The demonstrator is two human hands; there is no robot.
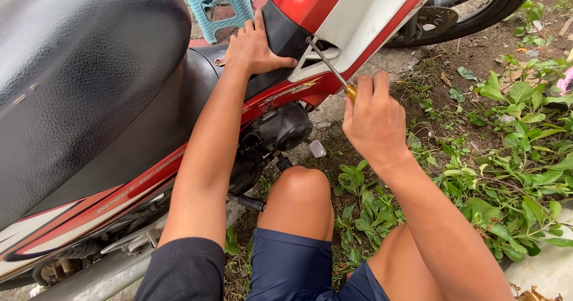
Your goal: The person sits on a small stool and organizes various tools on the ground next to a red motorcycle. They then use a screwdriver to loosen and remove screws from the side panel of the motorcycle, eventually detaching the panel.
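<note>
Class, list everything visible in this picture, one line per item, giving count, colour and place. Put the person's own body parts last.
motorbike: one, red and white panels, left and top
seat: one, black, upper left
front wheel: one, black, top right
plastic stool: one, light blue, top centre behind the bike
screwdriver: one, metal shaft with amber handle, tip at the white panel
foot peg: one, silver, under the engine
weeds: many, green, right on the ground
shorts: one pair, dark blue, bottom centre
left hand: one, pressed flat on the black panel
right hand: one, gripping the screwdriver handle
</note>
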